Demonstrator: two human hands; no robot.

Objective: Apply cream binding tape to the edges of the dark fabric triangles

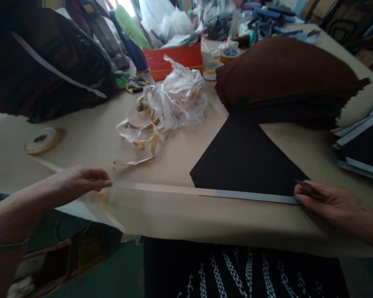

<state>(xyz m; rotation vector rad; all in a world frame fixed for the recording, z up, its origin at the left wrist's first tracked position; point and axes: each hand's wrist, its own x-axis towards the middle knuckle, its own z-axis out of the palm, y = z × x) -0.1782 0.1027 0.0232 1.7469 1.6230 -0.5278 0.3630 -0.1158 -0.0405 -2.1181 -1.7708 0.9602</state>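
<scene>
A translucent pale tape strip [170, 189] is stretched along the lower edge of a black fan-shaped piece [242, 159], looking grey where it meets the piece. My left hand [87, 180] is closed in a pinch on the strip, left of the black piece. At the piece's lower right corner, my right hand [326, 203] is closed at the strip's end. A small pointed dark blade [309, 188] sticks out from its fingers, its handle mostly hidden. The tape roll [44, 140] lies on its side at the left, and a strip runs from it toward my left hand.
Brown and black pieces form a stack [286, 74] behind the black piece. Edged black pieces [363, 145] lie at the right. A crumpled plastic bag [182, 99], curled tape scraps [153, 145], a red box [174, 60] and scissors [136, 85] stand farther back. A dark pile [59, 66] fills the left.
</scene>
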